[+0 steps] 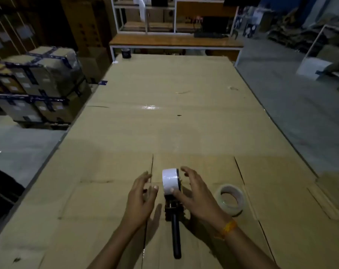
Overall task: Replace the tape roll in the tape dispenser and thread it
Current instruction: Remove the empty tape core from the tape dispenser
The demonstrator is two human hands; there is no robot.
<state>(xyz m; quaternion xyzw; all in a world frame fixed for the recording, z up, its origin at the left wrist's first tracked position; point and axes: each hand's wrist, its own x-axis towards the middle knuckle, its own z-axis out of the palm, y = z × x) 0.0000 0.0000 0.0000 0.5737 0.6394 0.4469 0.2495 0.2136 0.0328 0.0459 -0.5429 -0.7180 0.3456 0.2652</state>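
A black tape dispenser (175,226) lies on the cardboard-covered table (164,123), its handle pointing toward me. A white tape roll (170,181) sits mounted on its far end. My left hand (140,199) hovers just left of the roll, fingers spread, holding nothing. My right hand (197,193) is on the right side, its thumb touching the roll's near face and its fingers apart above the dispenser's frame. A second, clear tape roll (230,199) lies flat on the table to the right of my right hand.
Wrapped cartons (38,82) are stacked on the floor at the left. A dark tape roll (126,53) stands at the table's far left corner. Beyond it is a wooden bench (174,40) with shelving. Grey floor (291,105) runs along the right.
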